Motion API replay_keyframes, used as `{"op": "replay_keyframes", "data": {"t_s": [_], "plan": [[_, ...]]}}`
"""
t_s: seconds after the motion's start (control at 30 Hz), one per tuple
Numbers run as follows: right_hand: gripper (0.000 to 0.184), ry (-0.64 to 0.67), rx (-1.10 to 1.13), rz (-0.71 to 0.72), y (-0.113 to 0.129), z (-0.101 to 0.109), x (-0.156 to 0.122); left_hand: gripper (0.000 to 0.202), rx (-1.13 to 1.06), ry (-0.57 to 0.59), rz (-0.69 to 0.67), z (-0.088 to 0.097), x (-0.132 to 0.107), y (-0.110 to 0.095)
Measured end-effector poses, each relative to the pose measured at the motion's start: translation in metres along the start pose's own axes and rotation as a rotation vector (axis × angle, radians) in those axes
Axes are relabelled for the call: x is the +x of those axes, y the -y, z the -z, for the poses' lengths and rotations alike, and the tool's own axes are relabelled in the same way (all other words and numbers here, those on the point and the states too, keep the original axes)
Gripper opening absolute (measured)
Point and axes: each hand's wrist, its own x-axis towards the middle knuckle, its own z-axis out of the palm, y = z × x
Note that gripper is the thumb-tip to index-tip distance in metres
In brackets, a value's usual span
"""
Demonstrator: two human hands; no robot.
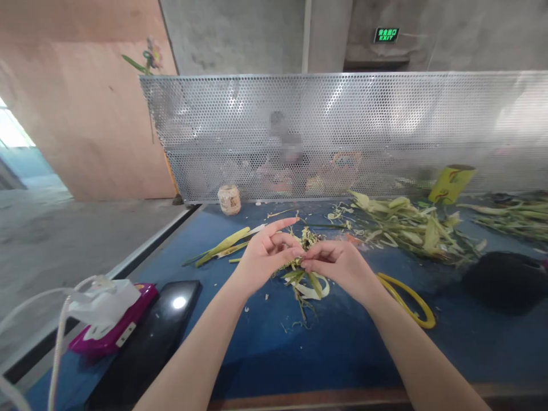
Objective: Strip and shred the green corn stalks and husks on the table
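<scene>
My left hand (271, 251) and my right hand (336, 265) meet above the middle of the blue table. Thumb and fingertips are pinched together on both sides, while the left index finger stretches out past the rest. Whatever sits between the fingertips is too small to make out. Right behind and below them lies a small pile of green and pale plant scraps (314, 285), partly covered by the fingers. Yellow-green leaf strips (226, 245) lie left of my left hand. A yellow ring-shaped loop (422, 311) rests beside my right forearm.
Leafy husks (411, 228) are heaped at the right, near a yellow-green can (451, 184). A whitish jar (229, 200) stands by the perforated metal screen (257, 131). A black phone (171, 314) and a magenta power strip (115, 325) with a plugged-in charger lie at the left.
</scene>
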Motion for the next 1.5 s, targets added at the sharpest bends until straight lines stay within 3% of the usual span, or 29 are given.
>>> {"op": "replay_keyframes", "data": {"t_s": [0.23, 0.4, 0.5, 0.67, 0.8, 0.97, 1.5], "plan": [[0.013, -0.010, -0.115, 0.020, -0.003, 0.002, 0.000, 0.056, 0.051, -0.010, 0.030, -0.004, 0.000, -0.002], [0.016, -0.082, -0.077, 0.047, -0.001, 0.005, 0.001, 0.066, 0.045, -0.074, 0.124, -0.002, 0.003, 0.003], [0.015, -0.095, -0.066, 0.056, -0.001, 0.006, 0.002, 0.065, 0.037, -0.051, 0.198, 0.000, 0.004, 0.006], [0.014, -0.086, -0.039, 0.057, -0.002, 0.005, 0.002, 0.078, 0.049, -0.038, 0.193, 0.001, 0.004, 0.005], [0.015, -0.075, -0.003, 0.044, -0.001, 0.003, 0.002, 0.087, 0.096, -0.092, 0.066, -0.001, 0.003, 0.005], [0.017, -0.081, 0.013, 0.040, -0.003, 0.005, 0.003, 0.083, 0.264, -0.107, -0.156, -0.006, -0.002, 0.005], [0.016, -0.059, 0.088, 0.071, -0.010, 0.008, 0.004, 0.083, 0.443, -0.134, -0.337, -0.007, -0.006, 0.024]]}}
